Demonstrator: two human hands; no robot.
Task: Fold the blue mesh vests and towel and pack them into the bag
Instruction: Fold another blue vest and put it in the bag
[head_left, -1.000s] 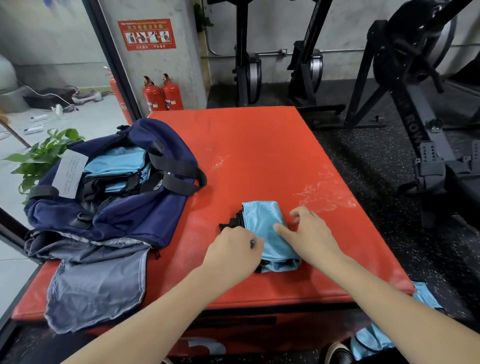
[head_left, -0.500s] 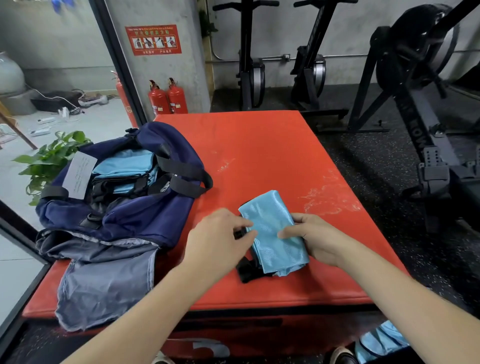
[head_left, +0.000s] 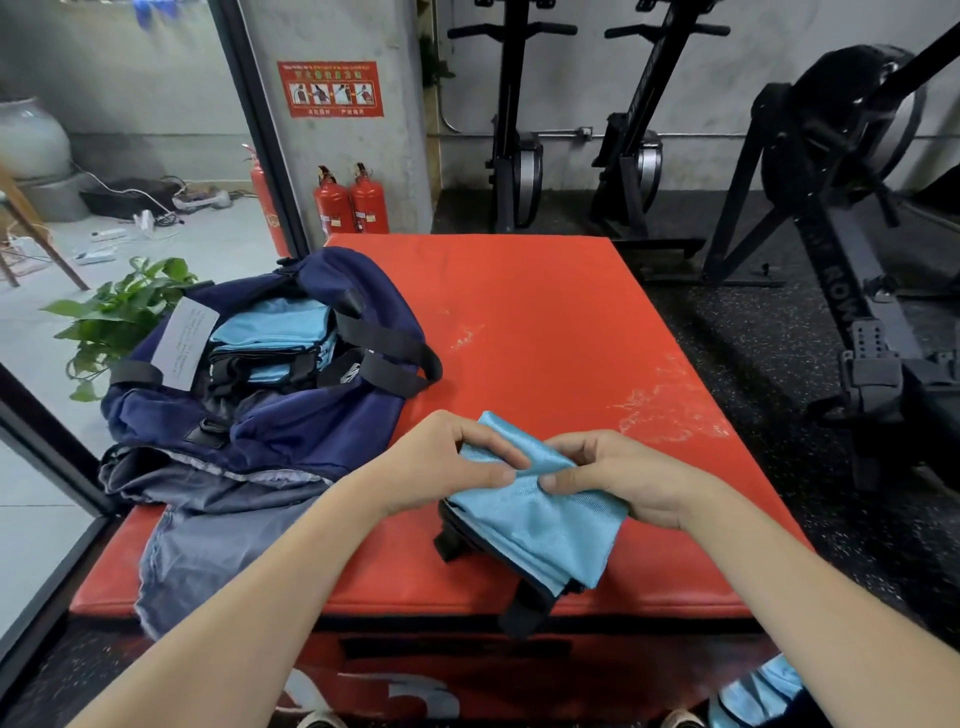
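We are holding a folded blue mesh vest (head_left: 540, 512) over the near edge of the red padded mat (head_left: 545, 332), its long axis running from far left to near right, our left hand (head_left: 447, 462) and right hand (head_left: 618, 478) both pinching the smooth, shiny fabric, beside the open navy bag (head_left: 260, 415).

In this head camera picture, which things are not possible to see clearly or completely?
- How many folded vests lie in the bag: its sides and black straps cover the lower ones.
- Text on the white tag: too small.
- Light blue cloth on the floor: cut by the bottom edge and the right arm.
- Underside of the held vest: hidden by its top layer, the left hand and right hand.
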